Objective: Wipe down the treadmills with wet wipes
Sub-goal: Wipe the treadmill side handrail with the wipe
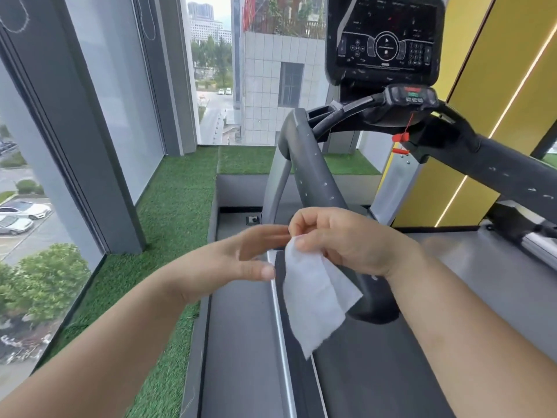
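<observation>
Right hand (346,236) pinches thin white wet wipe (313,291), limp

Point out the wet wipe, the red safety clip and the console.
wet wipe (313,285), head view, middle of the hanging sheet.
red safety clip (401,137), head view, clip body.
console (388,34), head view, dark display.

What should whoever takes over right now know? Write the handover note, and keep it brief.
Right hand pinches the wet wipe by its top edge; the wipe hangs loose in front of the left handrail.
Left hand is open, fingers straight by the wipe's top; whether they touch is unclear.
Done: wipe out and in hand.
Left: no wiping shows yet. The left handrail carries pale specks, so probably start there, then the right handrail and console.
</observation>
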A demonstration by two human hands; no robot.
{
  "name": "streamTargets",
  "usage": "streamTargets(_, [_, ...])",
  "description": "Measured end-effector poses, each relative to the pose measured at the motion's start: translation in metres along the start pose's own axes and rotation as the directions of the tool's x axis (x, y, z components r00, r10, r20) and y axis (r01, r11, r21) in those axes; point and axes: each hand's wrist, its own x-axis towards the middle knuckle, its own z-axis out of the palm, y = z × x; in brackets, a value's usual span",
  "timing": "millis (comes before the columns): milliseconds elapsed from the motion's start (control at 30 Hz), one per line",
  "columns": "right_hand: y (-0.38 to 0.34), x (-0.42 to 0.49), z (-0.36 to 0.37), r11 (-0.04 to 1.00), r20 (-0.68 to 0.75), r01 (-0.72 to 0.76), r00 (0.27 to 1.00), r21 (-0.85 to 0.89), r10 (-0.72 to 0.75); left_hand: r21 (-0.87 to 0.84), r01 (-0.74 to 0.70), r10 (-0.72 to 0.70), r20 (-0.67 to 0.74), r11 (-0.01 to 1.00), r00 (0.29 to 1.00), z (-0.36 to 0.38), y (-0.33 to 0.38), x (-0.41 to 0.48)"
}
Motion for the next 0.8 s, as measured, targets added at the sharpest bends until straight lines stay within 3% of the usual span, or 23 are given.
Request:
streamTargets(100, [0.003,0.003,-0.013,0.987,-0.019,-0.046,0.999,0.157,0.049,-0.12,0.024,0.0,0.195,0.993,0.981,0.006,0.01,0.025])
streamTargets(200, [0.012,0.003,-0.019,0.899,-0.096,0.022,0.995,0.437,0.023,-0.167,0.062,-0.029,0.194,0.984,0.981,0.0,0.016,0.039])
streamTargets(233, [0.018,0.003,-0.02,0.831,-0.117,0.064,0.993,0.553,0.001,-0.21,0.062,-0.024,0.181,0.976,0.983,-0.004,0.016,0.041])
streamTargets(300, [0.035,0.006,-0.016,0.578,-0.136,0.138,0.99,0.804,-0.047,-0.328,0.054,-0.013,0.127,0.943,0.992,-0.01,0.018,0.043])
streamTargets(367, [0.051,0.011,-0.008,0.39,-0.124,0.15,0.988,0.909,-0.091,-0.369,0.05,-0.048,0.015,0.928,0.999,-0.017,0.015,0.047])
streamTargets(400, [0.057,0.015,-0.001,0.389,-0.104,0.132,0.99,0.912,-0.092,-0.355,0.051,-0.073,-0.049,0.933,0.996,-0.019,0.014,0.048])
streamTargets(467, [0.062,0.022,0.011,0.583,-0.14,0.125,0.99,0.803,-0.02,-0.293,0.042,-0.103,-0.196,0.955,0.975,-0.022,0.005,0.051])
streamTargets(533, [0.066,0.028,0.015,0.811,-0.301,0.091,0.947,0.578,0.108,-0.13,0.062,-0.099,-0.304,0.99,0.948,-0.025,-0.005,0.053])
streamTargets(600, [0.07,0.03,0.012,0.922,-0.467,0.048,0.872,0.383,0.148,0.01,0.045,-0.04,-0.291,0.999,0.956,-0.03,-0.011,0.051])
streamTargets(700, [0.065,0.025,0.008,0.963,-0.521,0.091,0.852,0.252,0.056,-0.116,-0.06,0.044,-0.137,0.991,0.99,-0.041,-0.015,0.044])
streamTargets(800, [0.058,0.018,0.008,0.931,-0.465,0.188,0.885,0.313,-0.023,-0.251,-0.125,0.118,-0.04,0.96,0.992,-0.051,-0.02,0.037])
